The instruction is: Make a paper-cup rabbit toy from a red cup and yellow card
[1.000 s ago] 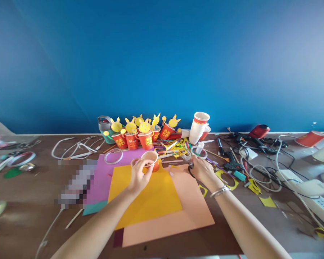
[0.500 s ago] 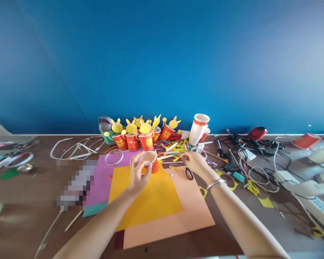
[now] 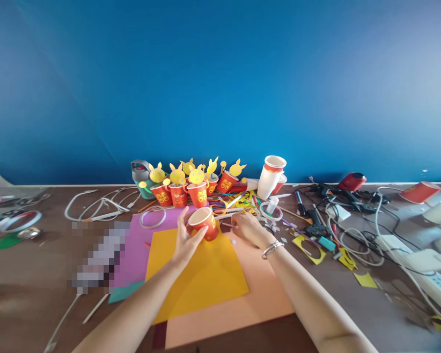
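My left hand (image 3: 187, 235) grips a red paper cup (image 3: 209, 229) with yellow print, its white open mouth tilted up, above the orange paper sheet (image 3: 202, 274). To the right, my right hand (image 3: 248, 229) reaches down to the table, fingers pressed together beside a thin pale stick (image 3: 226, 224). Whether its fingertips hold the stick is hard to make out. Behind the hands stands a group of red cups (image 3: 198, 196) topped with yellow paper rabbit heads (image 3: 196, 175). Dark scissor handles (image 3: 268, 229) are partly hidden behind my right hand.
A tall stack of white paper cups (image 3: 270, 179) stands by the blue wall. Glue guns (image 3: 314, 225), cables and a power strip (image 3: 439, 282) fill the right side. Yellow scraps (image 3: 310, 250) and a tape roll (image 3: 271, 211) lie nearer. Purple paper (image 3: 135, 245) is at left.
My right hand has moved left and slightly down, closer to the cup. My left hand still grips the cup, now turned so more of its printed side shows.
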Tool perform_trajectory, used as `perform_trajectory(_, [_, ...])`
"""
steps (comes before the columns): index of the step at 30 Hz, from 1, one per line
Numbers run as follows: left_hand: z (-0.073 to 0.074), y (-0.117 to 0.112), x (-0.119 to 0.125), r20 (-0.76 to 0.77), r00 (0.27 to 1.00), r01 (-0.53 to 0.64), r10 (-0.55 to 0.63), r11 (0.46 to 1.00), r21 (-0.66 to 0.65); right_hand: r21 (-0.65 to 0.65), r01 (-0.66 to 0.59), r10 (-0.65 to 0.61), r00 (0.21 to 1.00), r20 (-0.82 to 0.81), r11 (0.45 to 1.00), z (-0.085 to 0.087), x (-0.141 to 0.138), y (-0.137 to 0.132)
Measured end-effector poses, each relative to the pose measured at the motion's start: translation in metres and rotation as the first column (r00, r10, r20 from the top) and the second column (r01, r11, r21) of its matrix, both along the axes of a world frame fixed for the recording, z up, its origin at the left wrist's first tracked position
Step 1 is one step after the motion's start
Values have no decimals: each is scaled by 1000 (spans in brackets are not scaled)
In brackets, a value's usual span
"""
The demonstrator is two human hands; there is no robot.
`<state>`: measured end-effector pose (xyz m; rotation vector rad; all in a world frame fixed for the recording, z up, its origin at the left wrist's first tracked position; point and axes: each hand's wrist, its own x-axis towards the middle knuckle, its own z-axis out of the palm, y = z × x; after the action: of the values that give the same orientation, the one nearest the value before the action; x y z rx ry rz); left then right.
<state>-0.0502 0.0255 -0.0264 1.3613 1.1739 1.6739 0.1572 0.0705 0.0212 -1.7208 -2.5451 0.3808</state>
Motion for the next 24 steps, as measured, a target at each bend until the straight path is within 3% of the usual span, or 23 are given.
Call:
perform_trajectory(6, [-1,0,-3,20,999,44,-42,994,-97,10,-7,8,998,-57,1000,6,-5,-3])
perform_trajectory(11, [2,-4,-2,-16,997,74,-76,994,-84,53,-52,62,980,-192,997,39,26,-4])
perform_trajectory(13, [3,-5,0,4,993,118,-118,989,-92,96,44,-21,973,-229,994,53,56,2])
perform_trajectory(14, [3,-6,1,13,990,140,-139,985,-100,134,157,-121,962,-244,978,58,73,6])
perform_trajectory(15, [5,-6,2,17,988,156,-155,982,-109,195,372,-316,910,-267,907,60,89,10])
perform_trajectory(17, [8,-8,3,4,984,179,-180,974,-136,213,587,-556,809,-192,781,55,118,19])
perform_trajectory(18, [10,-9,4,-6,981,193,-196,969,-154,153,627,-620,778,-96,764,49,129,24])
perform_trajectory(24, [15,-12,2,12,943,327,-332,921,-211,50,617,-617,787,-23,785,0,148,42])
